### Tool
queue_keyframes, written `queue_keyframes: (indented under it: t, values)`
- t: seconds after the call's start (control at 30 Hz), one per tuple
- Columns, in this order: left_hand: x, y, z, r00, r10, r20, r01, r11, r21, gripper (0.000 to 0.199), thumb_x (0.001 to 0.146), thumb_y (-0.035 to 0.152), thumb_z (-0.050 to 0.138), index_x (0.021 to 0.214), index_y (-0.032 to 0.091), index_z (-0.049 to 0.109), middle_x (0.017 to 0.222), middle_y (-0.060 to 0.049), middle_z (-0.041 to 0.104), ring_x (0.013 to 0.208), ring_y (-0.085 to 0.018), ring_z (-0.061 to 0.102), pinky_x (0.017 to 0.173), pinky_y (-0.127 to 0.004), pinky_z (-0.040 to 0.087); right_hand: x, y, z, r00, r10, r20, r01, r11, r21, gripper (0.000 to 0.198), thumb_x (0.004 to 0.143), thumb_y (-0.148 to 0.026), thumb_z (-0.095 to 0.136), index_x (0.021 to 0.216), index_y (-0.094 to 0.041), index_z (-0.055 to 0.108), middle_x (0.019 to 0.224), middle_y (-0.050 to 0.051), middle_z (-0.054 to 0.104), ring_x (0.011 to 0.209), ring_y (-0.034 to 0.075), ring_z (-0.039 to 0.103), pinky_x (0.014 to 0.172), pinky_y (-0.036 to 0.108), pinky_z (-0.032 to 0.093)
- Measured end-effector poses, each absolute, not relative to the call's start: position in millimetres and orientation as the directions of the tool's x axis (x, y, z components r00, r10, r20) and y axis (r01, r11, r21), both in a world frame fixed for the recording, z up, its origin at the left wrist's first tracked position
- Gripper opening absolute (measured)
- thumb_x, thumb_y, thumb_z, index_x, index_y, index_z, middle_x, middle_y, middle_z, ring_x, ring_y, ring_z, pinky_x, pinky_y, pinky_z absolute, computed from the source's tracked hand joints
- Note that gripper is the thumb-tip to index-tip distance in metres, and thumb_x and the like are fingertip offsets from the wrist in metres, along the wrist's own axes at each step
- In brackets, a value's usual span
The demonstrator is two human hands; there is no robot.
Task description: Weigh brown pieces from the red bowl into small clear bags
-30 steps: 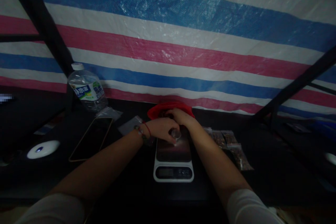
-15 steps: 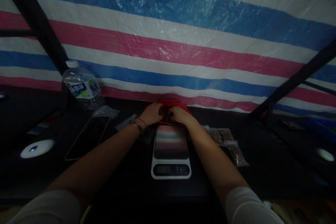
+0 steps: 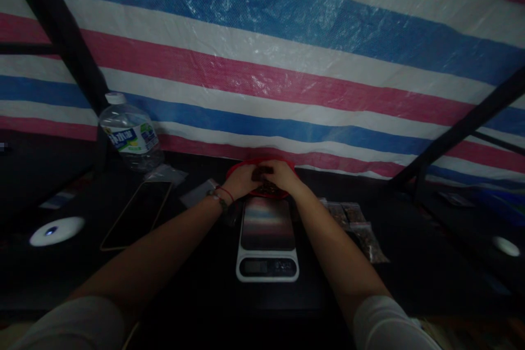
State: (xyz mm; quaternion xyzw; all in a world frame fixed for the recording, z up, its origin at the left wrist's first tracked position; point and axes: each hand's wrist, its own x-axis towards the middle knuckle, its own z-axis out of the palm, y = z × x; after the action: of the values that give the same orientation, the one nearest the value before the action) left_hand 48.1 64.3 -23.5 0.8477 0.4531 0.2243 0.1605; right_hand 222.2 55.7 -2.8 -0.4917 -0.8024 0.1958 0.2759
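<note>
Both hands are inside a red basin (image 3: 230, 168) at the back of the black table, behind a kitchen scale (image 3: 267, 267). My left hand (image 3: 243, 179), a red cord and beaded bracelet at its wrist, curls in from the left. From the right comes my right hand (image 3: 284, 176), fingers bent and turned toward the left one. Dark brown bits (image 3: 267, 188) lie in the basin below them. The fingertips are in shadow among a dark mass, so what they grip is hidden. On the scale's reflective plate (image 3: 267, 224) nothing rests.
Small clear bags of brown bits (image 3: 371, 243) lie right of the scale. On the left are a phone (image 3: 137, 216), a white oval device (image 3: 56, 231), a large clear bottle (image 3: 131, 134) and flat clear bags (image 3: 199, 192). A striped plastic sheet (image 3: 262, 85) hangs behind, between dark metal bars (image 3: 463, 131).
My hands have shifted slightly within the basin, the right one turning further over toward the left. More of the brown bits show beneath them. The scale has stayed in place.
</note>
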Motion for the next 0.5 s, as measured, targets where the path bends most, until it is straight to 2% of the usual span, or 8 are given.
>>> queue_keyframes:
  t: [0.1,0.2,0.3,0.4,0.5]
  values:
    - [49,64,-26,0.482,0.842,0.242,0.687,-0.535,0.492,0.031,0.076,0.027,0.068,0.105,0.016,0.069,0.104,-0.008,0.073,0.099,-0.023,0.067,0.087,-0.030,0.050,221,54,-4,-0.333,0.905,0.264,0.592,0.418,-0.689,0.048,0.075,-0.007,0.064,0.122,-0.015,0.065,0.117,0.008,0.070,0.102,0.017,0.066,0.094,0.027,0.048]
    - [49,64,-28,0.480,0.837,0.264,0.656,-0.542,0.525,0.035,0.076,0.026,0.069,0.110,0.017,0.068,0.105,-0.008,0.073,0.100,-0.023,0.066,0.088,-0.030,0.050,220,52,-2,-0.360,0.898,0.255,0.567,0.427,-0.705,0.043,0.079,-0.009,0.061,0.120,-0.017,0.065,0.116,0.007,0.071,0.104,0.016,0.066,0.097,0.029,0.047]
    - [49,64,-29,0.464,0.847,0.259,0.647,-0.524,0.553,0.034,0.076,0.025,0.069,0.109,0.017,0.067,0.106,-0.008,0.073,0.100,-0.022,0.066,0.087,-0.029,0.050,220,52,5,-0.380,0.878,0.291,0.617,0.475,-0.627,0.036,0.084,-0.009,0.053,0.115,-0.017,0.068,0.119,0.006,0.069,0.111,0.017,0.062,0.102,0.031,0.044]
    - [49,65,-27,0.424,0.873,0.240,0.677,-0.482,0.556,0.032,0.075,0.025,0.069,0.106,0.015,0.066,0.105,-0.009,0.072,0.097,-0.021,0.067,0.083,-0.028,0.050,222,51,13,-0.330,0.896,0.298,0.739,0.441,-0.509,0.038,0.085,-0.005,0.045,0.110,-0.016,0.070,0.118,0.007,0.070,0.111,0.017,0.062,0.101,0.030,0.044]
    - [47,66,-24,0.391,0.892,0.227,0.721,-0.450,0.528,0.028,0.074,0.025,0.068,0.100,0.015,0.065,0.100,-0.009,0.072,0.092,-0.022,0.067,0.079,-0.027,0.050,223,47,17,-0.331,0.936,0.120,0.869,0.352,-0.349,0.035,0.083,-0.005,0.046,0.104,-0.014,0.073,0.109,0.010,0.072,0.102,0.022,0.065,0.092,0.030,0.048]
